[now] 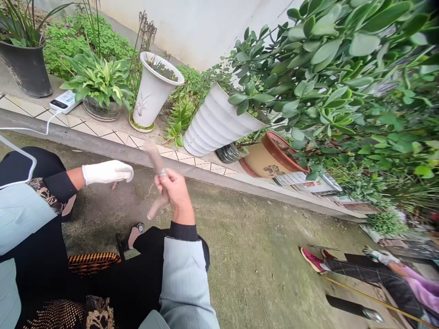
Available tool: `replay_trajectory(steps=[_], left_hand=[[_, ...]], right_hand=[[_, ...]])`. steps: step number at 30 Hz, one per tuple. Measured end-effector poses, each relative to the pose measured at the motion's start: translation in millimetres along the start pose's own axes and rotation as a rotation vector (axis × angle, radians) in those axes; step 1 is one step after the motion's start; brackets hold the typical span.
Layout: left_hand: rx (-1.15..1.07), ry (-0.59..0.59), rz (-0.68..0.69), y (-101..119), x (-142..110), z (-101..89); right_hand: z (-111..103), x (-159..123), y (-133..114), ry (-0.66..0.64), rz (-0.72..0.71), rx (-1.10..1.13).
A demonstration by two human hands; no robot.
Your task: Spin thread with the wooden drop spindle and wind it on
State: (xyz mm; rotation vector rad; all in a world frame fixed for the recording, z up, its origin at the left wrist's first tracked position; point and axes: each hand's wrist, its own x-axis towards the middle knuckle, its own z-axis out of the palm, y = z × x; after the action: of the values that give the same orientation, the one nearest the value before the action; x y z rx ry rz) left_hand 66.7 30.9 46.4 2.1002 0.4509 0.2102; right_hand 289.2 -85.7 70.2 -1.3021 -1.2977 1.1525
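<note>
My right hand is bare and closed round a brownish tool with a handle that sticks out above and below the fist; it is blurred and I cannot tell what kind of tool it is. My left hand wears a white glove and reaches out to the left of it, fingers curled together with nothing visible in them. Both hands hover above the concrete ground, in front of my knees and a sandalled foot.
A tiled ledge carries a tall white pot, a ribbed white pot, a terracotta pot, a leafy plant and a power strip. A large jade bush overhangs. Another person's leg and red shoe lie at the lower right.
</note>
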Motion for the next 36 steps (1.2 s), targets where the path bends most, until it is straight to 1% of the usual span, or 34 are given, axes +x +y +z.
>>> replay_trajectory(steps=[1, 2, 3, 4, 6, 8, 9, 11, 12, 14, 16, 18, 20, 22, 23, 24, 25, 26, 28, 30, 32, 34, 36], left_hand=[[-0.013, -0.033, -0.001, 0.5, 0.2, 2.1], [-0.018, -0.077, 0.003, 1.5, 0.2, 4.1], [-0.02, -0.127, 0.014, 3.3, 0.2, 5.5], [-0.022, -0.17, 0.032, 5.7, 0.0, 6.4], [-0.018, -0.236, 0.076, 11.7, -0.3, 6.5], [0.003, -0.257, 0.12, 17.2, -0.5, 5.6], [0.024, -0.253, 0.137, 18.8, -0.5, 5.4], [0.103, -0.224, 0.159, 18.8, -0.7, 5.6], [0.167, -0.196, 0.159, 17.3, -0.8, 6.0], [0.336, -0.114, 0.126, 12.7, -1.4, 7.0], [0.506, -0.037, 0.081, 8.2, -2.1, 7.0], [0.614, 0.017, 0.054, 5.5, -2.6, 5.2], [0.636, 0.061, 0.018, 4.7, -2.6, 1.7], [0.576, 0.1, -0.051, 4.5, -2.2, -2.3], [0.518, 0.106, -0.076, 4.5, -2.0, -3.9], [0.449, 0.101, -0.088, 4.4, -1.8, -5.0], [0.376, 0.091, -0.087, 4.4, -1.6, -5.4], [0.305, 0.074, -0.075, 4.5, -1.5, -4.9], [0.185, 0.022, -0.04, 5.3, -1.2, -1.5], [0.097, -0.047, -0.016, 6.6, -0.5, 4.6], [0.016, -0.138, 0.0, 8.2, 0.7, 12.3], [-0.072, -0.209, 0.004, 9.5, 2.3, 20.2], [-0.162, -0.247, 0.015, 10.1, 4.0, 26.9]], right_hand=[[-6.7, 2.4, -1.4, 0.154, -0.034, 0.045], [-12.6, 5.9, -0.1, 0.271, -0.044, 0.061], [-17.2, 10.1, 3.7, 0.349, -0.029, 0.044], [-20.1, 14.5, 9.1, 0.391, 0.002, 0.0], [-20.6, 22.2, 21.6, 0.428, 0.08, -0.156], [-14.9, 26.6, 31.6, 0.426, 0.171, -0.443], [-10.5, 27.3, 34.8, 0.405, 0.208, -0.613], [-0.4, 26.8, 38.4, 0.313, 0.267, -0.929], [4.6, 26.1, 39.7, 0.245, 0.296, -1.044], [13.4, 24.9, 43.1, 0.064, 0.337, -1.166], [20.4, 24.1, 47.9, -0.156, 0.326, -1.176], [25.3, 22.9, 51.7, -0.391, 0.281, -1.079], [27.7, 20.2, 51.2, -0.606, 0.274, -0.857], [26.0, 15.8, 44.9, -0.74, 0.301, -0.559], [23.5, 13.2, 40.0, -0.758, 0.307, -0.406], [19.9, 10.5, 34.7, -0.733, 0.298, -0.262], [15.6, 8.0, 29.3, -0.669, 0.27, -0.134], [11.0, 6.0, 24.3, -0.565, 0.221, -0.022], [2.8, 3.8, 17.1, -0.317, 0.125, 0.128], [-1.6, 4.9, 15.0, -0.086, 0.076, 0.196], [-1.4, 9.2, 17.8, 0.086, 0.081, 0.222], [1.6, 15.2, 24.6, 0.197, 0.104, 0.219], [4.9, 21.4, 33.4, 0.266, 0.135, 0.155]])
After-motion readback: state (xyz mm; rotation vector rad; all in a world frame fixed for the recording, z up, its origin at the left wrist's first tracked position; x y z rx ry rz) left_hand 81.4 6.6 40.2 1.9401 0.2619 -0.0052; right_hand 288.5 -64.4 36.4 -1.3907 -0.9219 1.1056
